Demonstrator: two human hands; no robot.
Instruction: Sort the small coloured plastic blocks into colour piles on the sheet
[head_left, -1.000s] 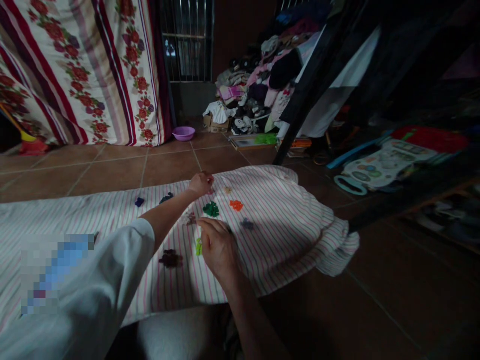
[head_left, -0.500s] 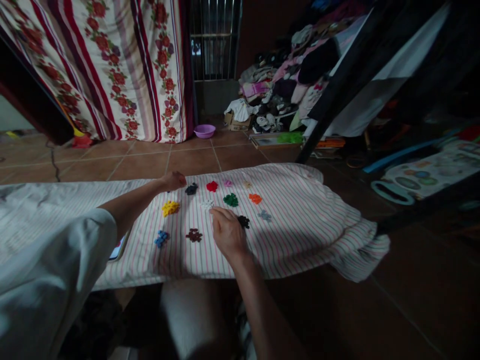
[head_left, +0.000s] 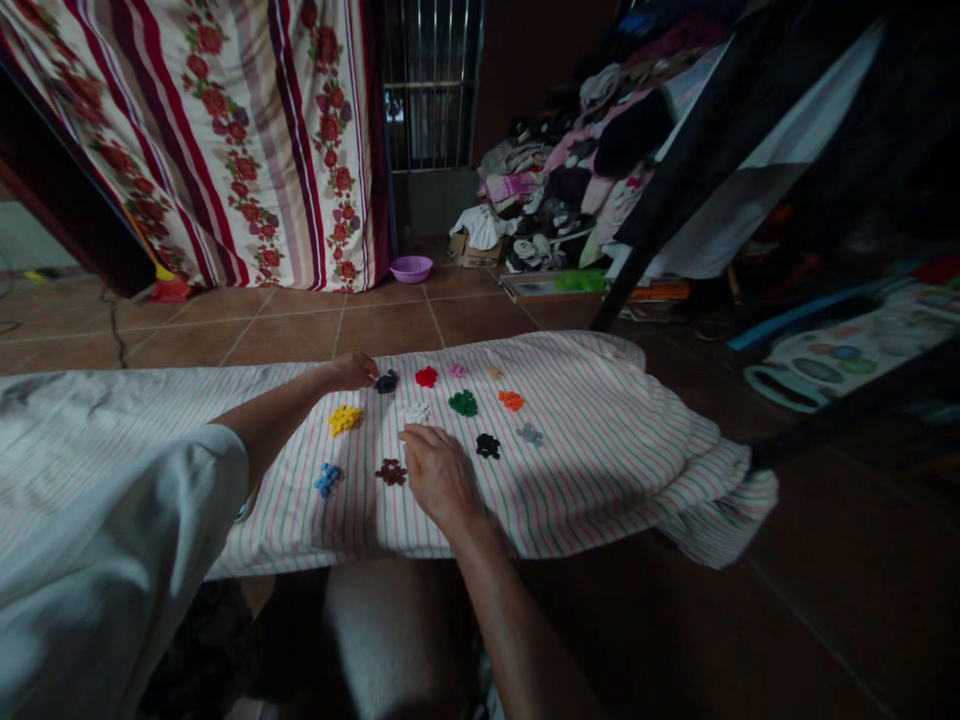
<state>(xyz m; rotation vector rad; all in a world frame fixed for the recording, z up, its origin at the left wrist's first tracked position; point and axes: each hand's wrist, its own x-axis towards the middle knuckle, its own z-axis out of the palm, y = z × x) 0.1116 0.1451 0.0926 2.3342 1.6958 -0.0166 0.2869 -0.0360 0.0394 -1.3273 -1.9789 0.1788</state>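
Observation:
Small piles of coloured pieces lie on a striped cloth (head_left: 585,450). My left hand (head_left: 355,370) is at the far edge, its closed fingertips beside the dark navy pile (head_left: 386,381); anything between them is too small to tell. My right hand (head_left: 439,475) hovers with fingers drawn together between the white pile (head_left: 418,412) and the brown pile (head_left: 391,472); what it may hold is hidden. Yellow (head_left: 345,419) and blue (head_left: 327,479) piles lie left. Red (head_left: 426,377), green (head_left: 463,403), black (head_left: 487,445), orange (head_left: 511,400) and grey (head_left: 530,434) piles sit farther right.
Beyond the cloth, a purple basin (head_left: 411,268) stands on the tiled floor before a floral curtain (head_left: 277,150). A heap of clothes (head_left: 577,160) rises at the back. A dark slanted post (head_left: 652,210) stands behind the cloth's right part.
My left hand has moved slightly right, closer to the navy pile. My right hand has shifted left and a little nearer to me, uncovering the black pile.

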